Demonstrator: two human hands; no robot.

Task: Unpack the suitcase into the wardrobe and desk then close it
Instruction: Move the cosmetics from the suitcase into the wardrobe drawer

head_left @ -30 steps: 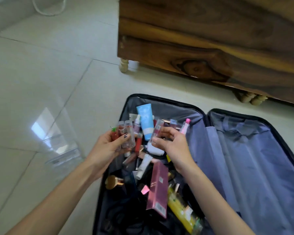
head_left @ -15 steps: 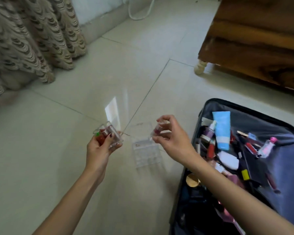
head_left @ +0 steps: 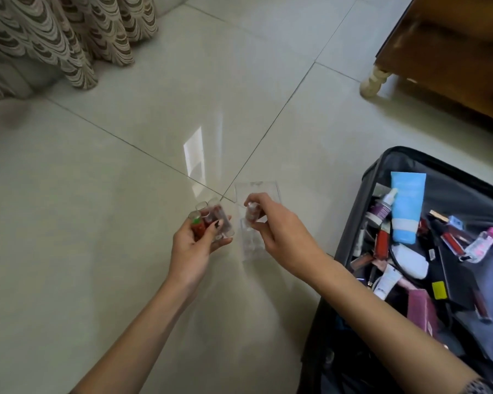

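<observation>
Change: right hand point(head_left: 282, 231) has come down over the clear box point(head_left: 264, 189) since half a second ago, when its tube was above the box's far edge; the left hand has stayed just to the left of the box.
Left hand point(head_left: 195, 245): one, fingers and thumb curled round a bundle of tubes point(head_left: 211, 220). At least three clear tubes with red contents; exact count unclear.
Right hand: one, fingertips pinching a single tube point(head_left: 251, 213), held upright above the box.
Clear box: one, transparent, lying on the floor point(head_left: 97, 251) under and between the two hands. Its inner dividers are too faint to count.
Suitcase point(head_left: 353, 223): one, at the lower right, lying open on the floor. It has a black shell and grey lining. The half in view is heaped with cosmetics.
Inside the suitcase: one blue tube point(head_left: 407, 206), one white pouch point(head_left: 410, 261), one pink box point(head_left: 421, 308), one yellow tag point(head_left: 439, 290) and one small clear bottle with a pink cap point(head_left: 481, 243). Several red glosses and small tubes lie around them, too jumbled to count.
Wooden cabinet point(head_left: 453, 52): one, beyond the suitcase, with one pale turned leg point(head_left: 372, 81) showing.
Curtain point(head_left: 54, 38): one, patterned, reaching the floor at the far left.
</observation>
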